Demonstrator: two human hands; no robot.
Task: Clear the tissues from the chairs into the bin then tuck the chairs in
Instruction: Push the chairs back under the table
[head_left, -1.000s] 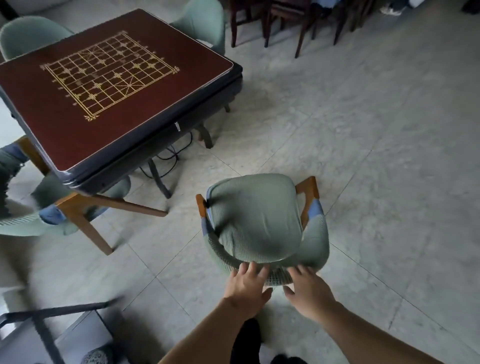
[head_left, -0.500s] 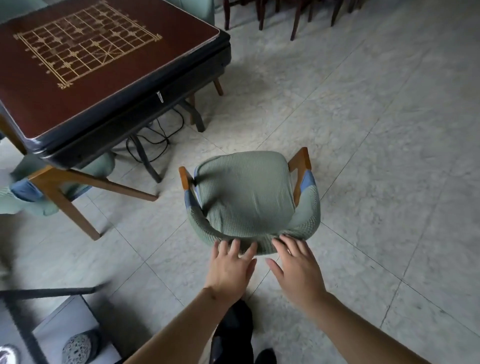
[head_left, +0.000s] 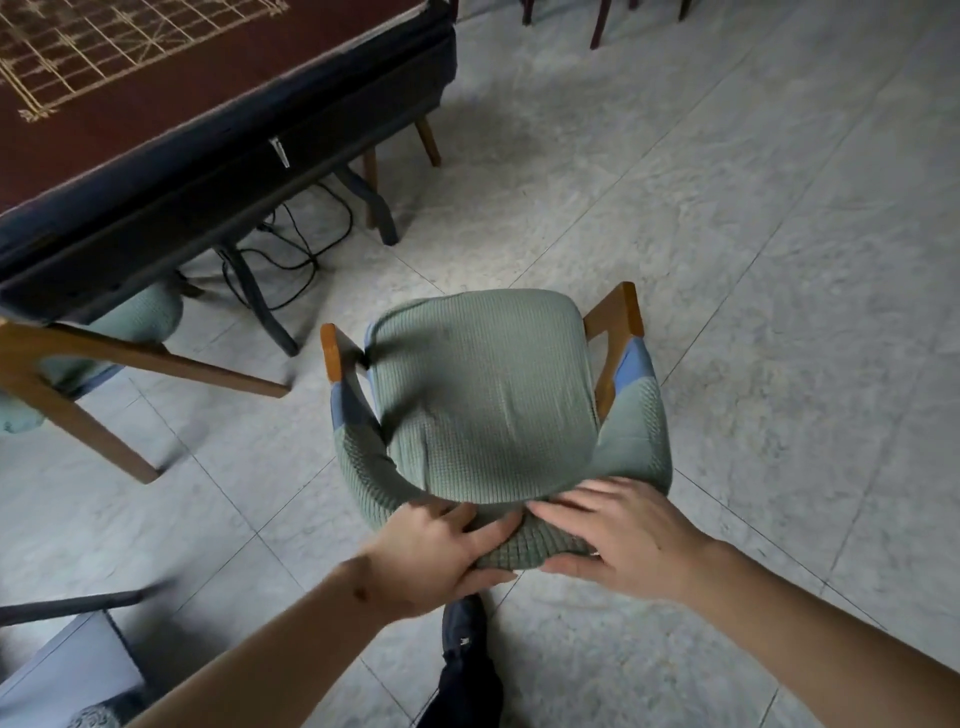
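Seen from above, a person's two bare forearms reach forward from the bottom of the view, with a dark shoe on the tiled floor between them. The left hand grips the curved top of the backrest of a green fabric-covered chair, with the thumb under the rim and the fingers curled over it. The right hand holds the same rim just beside it, its fingers spread flat over the top edge and its thumb beneath. Both hands are on the chair, about equally near.

The chair's seat faces away from the person. It stretches forward, with wooden armrests on either side. No tissue shows on it. The chair stands apart from the surface, a dark red game board with gold grid lines and a dark padded edge, which lies ahead and to the left. The coming push would therefore likely need to go forward and leftward, with the chair probably turned to face that edge.

Farther left, a second green chair already sits partly under the surface. Black cables trail on the floor beneath. The bin is not clearly in view.
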